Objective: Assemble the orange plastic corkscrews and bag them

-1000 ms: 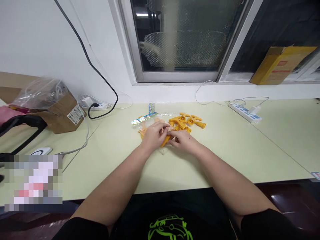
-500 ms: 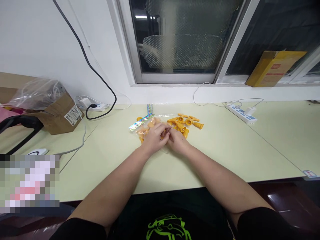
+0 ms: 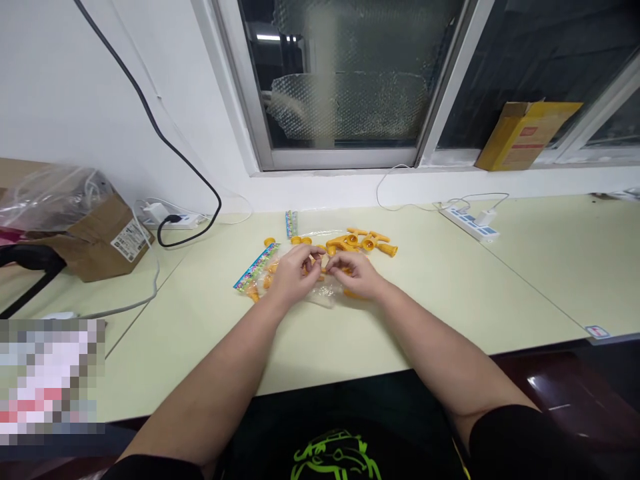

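My left hand [image 3: 299,272] and my right hand [image 3: 361,272] face each other over a clear plastic bag [image 3: 323,295]. Both have curled fingers and their fingertips are close together. What the fingers pinch is too small to make out. Under and beside my left hand, the bag lies over several yellow plastic pieces [image 3: 269,281]. A bag with a colourful printed header [image 3: 257,268] slants just left of that hand. Beyond my right hand, several yellow plastic pieces with cup-like ends [image 3: 369,244] lie in a heap, partly hidden by the fingers.
A second printed header strip [image 3: 291,225] lies near the wall, with a round yellow piece [image 3: 269,242] close by. White power strips [image 3: 470,224] with cables run along the back. A cardboard box [image 3: 107,240] stands left on the table [image 3: 200,347]. Another carton [image 3: 527,137] leans against the window.
My hands have moved slightly apart, and the fingers have lifted. The printed header has shifted left and nearer to me. The whole view has swung a little to the right.
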The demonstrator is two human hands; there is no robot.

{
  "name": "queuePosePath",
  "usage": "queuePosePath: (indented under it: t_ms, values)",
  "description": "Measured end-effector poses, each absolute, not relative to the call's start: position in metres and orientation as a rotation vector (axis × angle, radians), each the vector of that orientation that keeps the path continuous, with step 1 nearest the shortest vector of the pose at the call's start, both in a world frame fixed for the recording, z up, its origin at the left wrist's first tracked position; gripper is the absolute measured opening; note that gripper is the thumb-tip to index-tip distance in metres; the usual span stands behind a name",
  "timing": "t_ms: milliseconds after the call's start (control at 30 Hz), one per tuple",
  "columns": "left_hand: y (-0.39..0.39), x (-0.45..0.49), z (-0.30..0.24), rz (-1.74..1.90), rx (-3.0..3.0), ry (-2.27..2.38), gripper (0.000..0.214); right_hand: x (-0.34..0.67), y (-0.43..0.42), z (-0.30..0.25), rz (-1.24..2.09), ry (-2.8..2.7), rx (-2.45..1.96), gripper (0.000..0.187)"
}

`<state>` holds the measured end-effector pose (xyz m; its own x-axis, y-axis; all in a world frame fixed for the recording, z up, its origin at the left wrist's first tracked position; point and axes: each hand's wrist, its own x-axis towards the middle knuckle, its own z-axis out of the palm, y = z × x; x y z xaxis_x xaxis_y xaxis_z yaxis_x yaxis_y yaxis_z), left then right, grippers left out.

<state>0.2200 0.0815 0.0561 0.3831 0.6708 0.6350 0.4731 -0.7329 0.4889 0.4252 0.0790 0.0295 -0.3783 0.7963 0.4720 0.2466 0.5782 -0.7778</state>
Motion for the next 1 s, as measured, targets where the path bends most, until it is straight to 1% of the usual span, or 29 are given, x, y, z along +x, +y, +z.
queuePosePath:
  t_ms: [67,167,233,300,400,467,533,733,867,1000]
  values:
    - [0.082,0.22,0.054,1.221,2.408,1.015,0.021,0.453,0.09,0.034,0.473,-1.859,-0.964,0.015]
    - [0.082,0.221,0.05,1.112,2.418,0.993,0.02,0.5,0.113,0.032,0.204,-1.639,-1.349,0.034]
    - [0.082,0.222,0.048,1.03,2.449,0.979,0.019,0.527,0.127,0.025,0.185,-1.548,-1.687,0.04]
    - [0.082,0.222,0.046,0.965,2.479,0.976,0.018,0.547,0.137,0.017,0.308,-1.568,-1.941,0.047]
    - [0.083,0.221,0.045,0.925,2.497,0.994,0.018,0.56,0.146,0.006,0.372,-1.717,-2.099,0.054]
    - [0.083,0.22,0.045,0.911,2.496,1.017,0.018,0.56,0.148,0.003,0.311,-1.742,-2.143,0.049]
    - [0.084,0.219,0.044,0.898,2.491,1.042,0.018,0.558,0.148,0.003,0.299,-1.709,-2.171,0.042]
    - [0.086,0.218,0.042,0.868,2.464,1.074,0.019,0.566,0.139,0.006,0.462,-1.509,-2.104,0.032]
    - [0.085,0.219,0.043,0.937,2.452,1.037,0.017,0.579,0.133,0.005,0.592,-1.292,-1.85,0.036]
    - [0.083,0.22,0.047,1.121,2.4,0.992,0.02,0.574,0.125,0.017,0.674,-1.287,-1.46,0.042]
